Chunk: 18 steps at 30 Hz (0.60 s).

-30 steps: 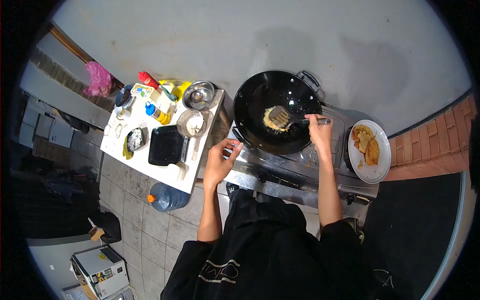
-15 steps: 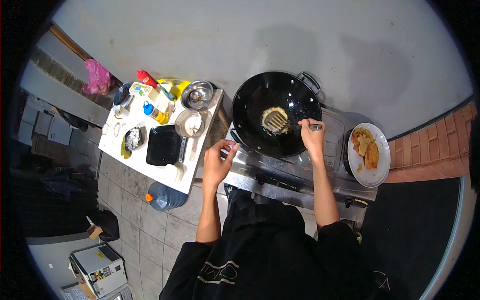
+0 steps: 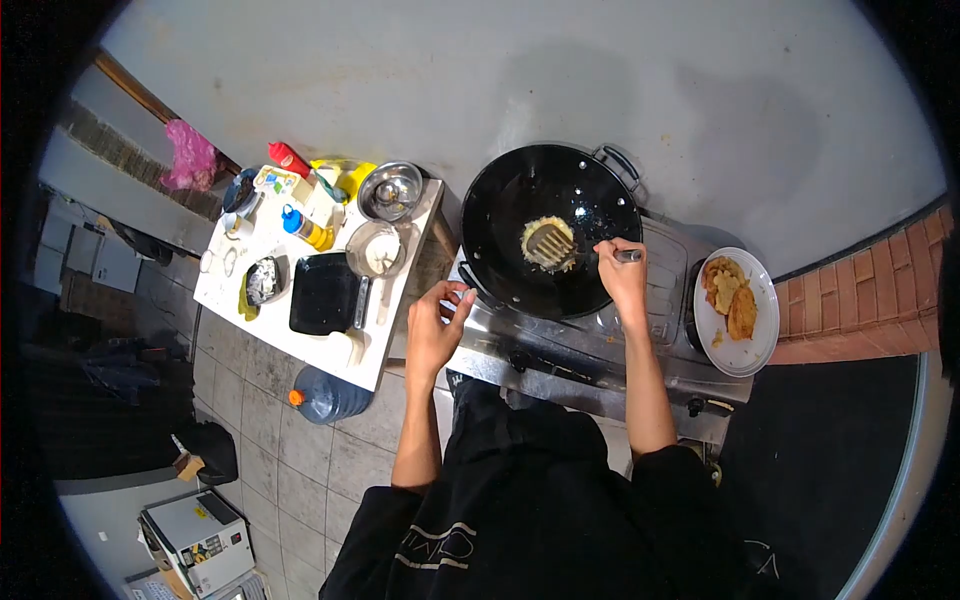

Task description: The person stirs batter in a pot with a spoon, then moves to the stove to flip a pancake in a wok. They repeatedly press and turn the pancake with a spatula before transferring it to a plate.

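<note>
My right hand (image 3: 623,275) is closed around the handle of a slotted spatula (image 3: 553,243), reaching in over the right side of a black wok (image 3: 500,200). The spatula's slotted head lies over a small round pale-yellow frying piece (image 3: 538,230) at the bottom of the wok, with bubbling at its edge. Beside the wok's lower-left loop handle, my left hand (image 3: 437,322) is curled, thumb and forefinger pinched together; I cannot tell what is between them.
The wok stands on a metal stove (image 3: 560,350). Right of it, a white plate (image 3: 735,355) holds fried pieces. On the white table (image 3: 270,325) at left are a black square pan (image 3: 323,292), a steel bowl (image 3: 390,190), a bowl of white powder (image 3: 376,248) and bottles. A water jug (image 3: 335,395) is below.
The view has shifted very slightly. Both hands, the spatula and the frying piece keep nearly the same places.
</note>
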Motion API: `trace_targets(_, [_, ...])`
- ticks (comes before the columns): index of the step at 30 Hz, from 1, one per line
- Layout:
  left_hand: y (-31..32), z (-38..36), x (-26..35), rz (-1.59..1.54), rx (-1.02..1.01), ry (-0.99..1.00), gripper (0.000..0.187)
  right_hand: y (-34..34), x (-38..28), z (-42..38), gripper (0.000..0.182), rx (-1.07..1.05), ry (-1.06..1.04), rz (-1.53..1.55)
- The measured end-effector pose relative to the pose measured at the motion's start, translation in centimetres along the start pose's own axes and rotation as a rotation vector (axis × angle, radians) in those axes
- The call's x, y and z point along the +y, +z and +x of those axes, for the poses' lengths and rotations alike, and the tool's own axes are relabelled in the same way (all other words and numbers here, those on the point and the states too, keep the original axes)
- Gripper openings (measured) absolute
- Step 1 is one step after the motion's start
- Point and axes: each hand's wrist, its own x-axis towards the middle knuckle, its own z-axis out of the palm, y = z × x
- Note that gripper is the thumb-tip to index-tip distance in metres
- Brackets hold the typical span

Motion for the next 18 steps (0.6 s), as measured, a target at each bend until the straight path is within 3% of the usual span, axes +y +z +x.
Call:
trace_targets(3, [0.1, 0.0, -0.1, -0.004, 0.017, 0.012, 0.026, -0.1, -0.3, -0.3, 0.024, 0.043, -0.059, -0.061])
trace_targets(5, [0.4, 0.0, -0.3, -0.021, 0.043, 0.017, 0.028, -1.2, -2.2, -1.1, 0.025, -0.103, 0.251, 0.149])
trace_targets(9, [0.9, -0.2, -0.4, -0.104, 0.051, -0.001, 0.029, -1.5, -1.5, -2.1, 0.028, -0.09, 0.308, 0.385])
trace_targets(18, [0.4, -0.3, 0.2, -0.081, 0.006, -0.033, 0.025, -3.0, -2.4, -1.7, 0.029, -0.071, 0.249, 0.457])
